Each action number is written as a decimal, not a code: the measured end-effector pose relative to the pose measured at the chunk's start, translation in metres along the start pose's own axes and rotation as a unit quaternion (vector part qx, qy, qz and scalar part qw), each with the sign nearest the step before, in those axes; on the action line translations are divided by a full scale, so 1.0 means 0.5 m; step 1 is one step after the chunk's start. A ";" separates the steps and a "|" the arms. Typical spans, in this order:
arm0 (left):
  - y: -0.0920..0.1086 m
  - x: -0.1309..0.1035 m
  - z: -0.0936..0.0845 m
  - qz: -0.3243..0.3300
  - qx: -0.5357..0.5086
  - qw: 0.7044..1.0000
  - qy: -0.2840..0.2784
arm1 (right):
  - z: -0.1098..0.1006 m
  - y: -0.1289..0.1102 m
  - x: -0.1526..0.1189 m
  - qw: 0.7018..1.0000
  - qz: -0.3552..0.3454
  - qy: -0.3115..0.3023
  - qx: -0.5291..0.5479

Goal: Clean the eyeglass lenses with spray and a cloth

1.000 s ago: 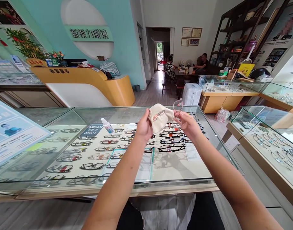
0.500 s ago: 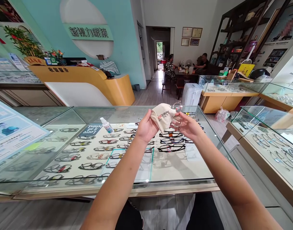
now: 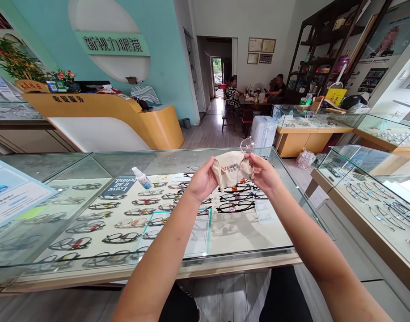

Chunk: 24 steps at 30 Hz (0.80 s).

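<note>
Above the glass counter, my left hand is closed on the left end of a beige cloth pouch with red and black printing. My right hand pinches a pair of thin-framed eyeglasses at the middle, one lens above the fingers and one below. The lower lens overlaps the right end of the pouch. Whether my right fingers also grip the cloth, I cannot tell. On the counter top, to the left of my hands, stands a white spray bottle.
Rows of eyeglasses lie inside the glass display counter. A light-blue printed sign leans in at the left. Another glass showcase stands at the right. Farther back are a suitcase and two people seated at a table.
The eyeglasses have turned and now sit before the pouch's right end. The pouch is spread flatter between my hands. The view has shifted slightly to the right.
</note>
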<state>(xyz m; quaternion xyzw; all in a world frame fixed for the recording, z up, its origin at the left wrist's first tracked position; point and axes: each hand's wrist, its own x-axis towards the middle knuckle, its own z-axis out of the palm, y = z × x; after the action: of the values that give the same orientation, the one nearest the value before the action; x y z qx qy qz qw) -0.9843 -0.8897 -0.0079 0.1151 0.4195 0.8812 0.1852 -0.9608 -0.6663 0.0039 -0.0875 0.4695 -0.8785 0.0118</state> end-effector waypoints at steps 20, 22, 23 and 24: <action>0.007 -0.027 0.025 0.024 -0.063 0.996 -0.066 | 0.004 0.007 0.007 0.994 -0.036 0.067 0.079; -0.004 -0.031 0.040 0.037 -0.049 0.995 -0.082 | 0.007 0.015 0.008 0.992 -0.051 0.067 0.092; -0.011 -0.031 0.044 0.042 -0.043 0.995 -0.080 | 0.008 0.017 0.008 0.992 -0.055 0.065 0.094; -0.017 -0.029 0.045 0.047 -0.040 0.995 -0.073 | 0.009 0.019 0.007 0.992 -0.055 0.064 0.094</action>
<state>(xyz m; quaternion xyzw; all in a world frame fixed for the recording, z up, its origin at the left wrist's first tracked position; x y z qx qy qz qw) -0.9609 -0.8752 -0.0012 0.1913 0.3633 0.8942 0.1784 -0.9642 -0.6754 -0.0009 -0.0558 0.3790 -0.9219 -0.0586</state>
